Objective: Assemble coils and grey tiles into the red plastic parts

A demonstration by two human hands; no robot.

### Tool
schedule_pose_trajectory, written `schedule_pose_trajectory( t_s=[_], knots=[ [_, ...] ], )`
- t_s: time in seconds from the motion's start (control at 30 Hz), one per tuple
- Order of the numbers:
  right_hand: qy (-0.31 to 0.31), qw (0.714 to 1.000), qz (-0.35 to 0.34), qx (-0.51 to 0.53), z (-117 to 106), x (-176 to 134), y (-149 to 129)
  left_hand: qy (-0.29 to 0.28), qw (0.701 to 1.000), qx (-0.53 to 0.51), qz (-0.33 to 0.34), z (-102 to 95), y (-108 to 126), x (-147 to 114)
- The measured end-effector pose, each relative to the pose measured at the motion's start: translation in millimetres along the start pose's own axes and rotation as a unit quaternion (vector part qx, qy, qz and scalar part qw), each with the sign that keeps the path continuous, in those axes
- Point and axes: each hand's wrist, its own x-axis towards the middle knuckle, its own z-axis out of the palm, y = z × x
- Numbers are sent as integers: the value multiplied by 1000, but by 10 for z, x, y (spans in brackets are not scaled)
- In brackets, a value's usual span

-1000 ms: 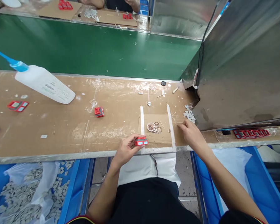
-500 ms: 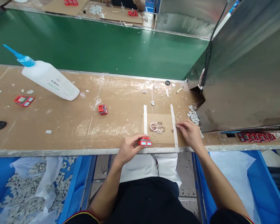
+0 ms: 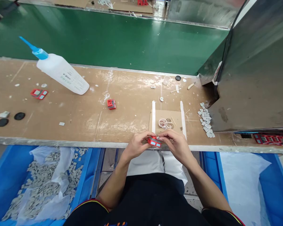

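Observation:
Close to the bench's front edge, my left hand [image 3: 137, 145] grips a small red toy vehicle part [image 3: 154, 142] with light-blue windows. My right hand [image 3: 175, 145] is at the part's right side, thumb and fingertips pinching a small grey square piece [image 3: 158, 137] against its top. Whether the piece is seated in the part is hidden by the fingers. Just beyond my hands, a cardboard pad [image 3: 176, 116] between two white tape strips bears a small round dish [image 3: 162, 122] and a thin stick [image 3: 173, 121].
Loose grey pieces [image 3: 205, 121] lie by the metal housing [image 3: 254, 78] at right. A squeeze bottle [image 3: 63, 73] with a blue nozzle stands left, near other red parts [image 3: 111, 104]. A row of red parts [image 3: 273, 139] sits far right. Blue bins [image 3: 88, 175] flank me below.
My right hand has come left from beside the grey pieces to the red toy part, bringing a small grey piece. My left hand still grips the part. The view has shifted slightly.

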Motion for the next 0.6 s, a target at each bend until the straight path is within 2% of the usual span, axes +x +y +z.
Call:
schedule_pose_trajectory(
  t_s=[0.27,0.5,0.6],
  knots=[
    [-34,999,9,-24,6,-17,-39,-1,999,43,22,-2,-28,-18],
    [-64,988,-9,-139,29,-53,-128,-7,995,91,31,-3,15,-32],
    [-67,992,-9,-107,39,-111,-136,0,994,103,37,6,14,-47]
  ],
)
